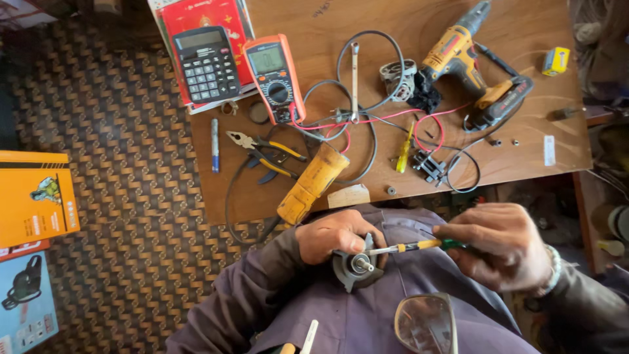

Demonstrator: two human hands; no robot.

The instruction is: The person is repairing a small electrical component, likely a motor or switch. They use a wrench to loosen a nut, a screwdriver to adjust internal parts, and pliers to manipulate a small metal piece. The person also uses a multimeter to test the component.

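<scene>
Gripping a round grey metal gear housing with a protruding shaft (354,267), the left hand (334,235) has its fingers curled over the top rim, thumb toward the shaft side; the housing sits in the lap against the purple-grey shirt (367,314). Right hand (501,248): fingers pressed together around the green-and-yellow handle of a thin screwdriver (419,246), blade running left from the fingertips, tip at the housing just beside the left thumb. Whether the tip is seated in a screw cannot be told.

Beyond the left fingers, on the brown wooden board (524,39): yellow cylindrical tool body with black cord (313,183), well apart from the hand. Further out lie yellow-handled pliers (265,147), an orange multimeter with red and grey leads (274,75), and a yellow-black cordless drill (472,65). Beyond the right fingers, near: small yellow screwdriver (404,151).
</scene>
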